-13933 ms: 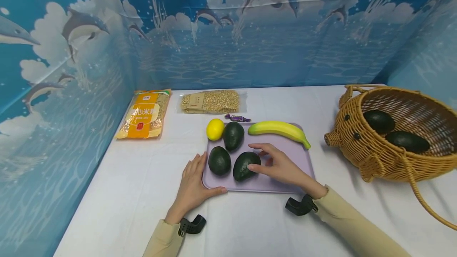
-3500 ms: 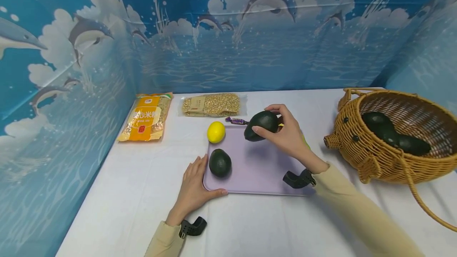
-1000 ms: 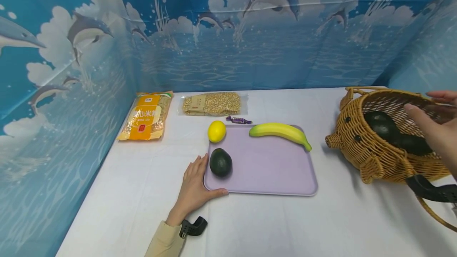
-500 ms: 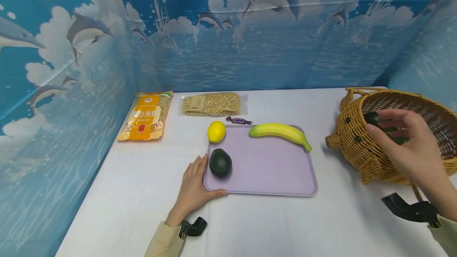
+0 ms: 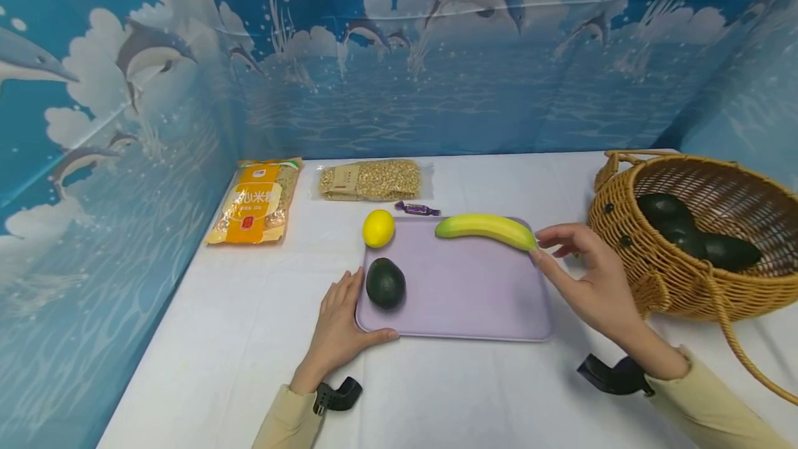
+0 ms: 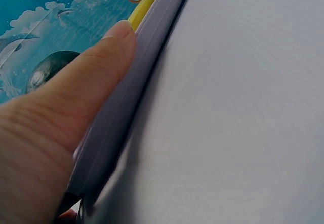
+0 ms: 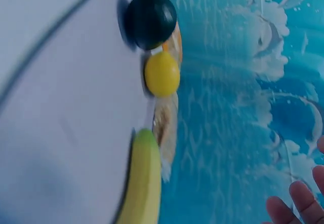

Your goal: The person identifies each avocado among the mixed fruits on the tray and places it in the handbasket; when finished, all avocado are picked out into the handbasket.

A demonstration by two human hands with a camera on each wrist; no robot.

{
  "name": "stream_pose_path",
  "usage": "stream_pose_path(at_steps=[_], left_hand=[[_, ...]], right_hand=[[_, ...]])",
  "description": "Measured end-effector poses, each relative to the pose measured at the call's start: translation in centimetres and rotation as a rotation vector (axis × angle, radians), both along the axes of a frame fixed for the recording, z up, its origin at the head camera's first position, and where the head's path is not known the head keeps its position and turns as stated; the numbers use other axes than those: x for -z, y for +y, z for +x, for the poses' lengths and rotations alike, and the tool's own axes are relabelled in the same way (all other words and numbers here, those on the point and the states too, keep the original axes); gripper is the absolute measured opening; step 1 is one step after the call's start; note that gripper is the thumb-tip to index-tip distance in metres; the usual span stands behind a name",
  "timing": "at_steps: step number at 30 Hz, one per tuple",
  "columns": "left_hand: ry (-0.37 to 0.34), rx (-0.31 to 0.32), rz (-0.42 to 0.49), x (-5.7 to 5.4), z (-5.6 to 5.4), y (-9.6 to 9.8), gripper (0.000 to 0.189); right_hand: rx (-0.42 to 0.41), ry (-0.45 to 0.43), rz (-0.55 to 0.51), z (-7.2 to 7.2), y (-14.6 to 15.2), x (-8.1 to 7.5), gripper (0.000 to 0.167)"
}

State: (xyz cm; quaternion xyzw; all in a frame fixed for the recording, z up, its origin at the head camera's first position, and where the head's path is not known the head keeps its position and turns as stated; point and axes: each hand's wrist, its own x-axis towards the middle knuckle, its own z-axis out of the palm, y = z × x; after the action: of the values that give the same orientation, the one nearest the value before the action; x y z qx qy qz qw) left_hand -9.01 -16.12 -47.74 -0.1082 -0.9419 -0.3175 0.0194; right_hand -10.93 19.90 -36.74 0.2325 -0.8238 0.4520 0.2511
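Observation:
My left hand (image 5: 339, 314) rests at the near left corner of the lilac tray (image 5: 461, 317), its fingers straight along the left side and its thumb (image 6: 96, 59) against the front rim. Beside it on the tray lies a dark green avocado (image 5: 385, 284). A lemon (image 5: 378, 229) sits at the tray's far left corner. Along the far side lies a yellow banana (image 5: 486, 226) with green ends. My right hand (image 5: 592, 276) is at the banana's right end, thumb and fingers parted and holding nothing; in the right wrist view its fingertips (image 7: 304, 198) appear apart from the banana.
At the right stands a wicker pig-shaped basket (image 5: 654, 283) with several avocados (image 5: 726, 251) inside and a rope handle (image 5: 738, 348). Behind the tray lie a purple-wrapped candy (image 5: 418, 209) and a clear bag of grain (image 5: 374, 181). An orange-labelled bag (image 5: 255, 203) lies at the far left.
Two avocados have gone from the tray since the oldest frame, and the basket shows more of them. My right hand has come from the basket leftward to the banana. My left hand stays put.

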Motion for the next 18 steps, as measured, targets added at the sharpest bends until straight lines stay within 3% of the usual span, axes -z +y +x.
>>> stream_pose_path(at_steps=[9, 14, 18], left_hand=[[-0.006, 0.006, 0.008, -0.2, 0.0, 0.2, 0.120], [-0.001, 0.001, 0.004, -0.3, 0.1, 0.1, 0.120], [-0.004, -0.004, -0.001, -0.3, 0.1, 0.1, 0.120]], right_hand=[[-0.119, -0.035, -0.105, 0.6, -6.5, 0.3, 0.024], [-0.148, -0.151, -0.120, 0.3, -9.1, 0.7, 0.019], [-0.168, -0.275, -0.087, -1.1, -10.4, 2.8, 0.022]])
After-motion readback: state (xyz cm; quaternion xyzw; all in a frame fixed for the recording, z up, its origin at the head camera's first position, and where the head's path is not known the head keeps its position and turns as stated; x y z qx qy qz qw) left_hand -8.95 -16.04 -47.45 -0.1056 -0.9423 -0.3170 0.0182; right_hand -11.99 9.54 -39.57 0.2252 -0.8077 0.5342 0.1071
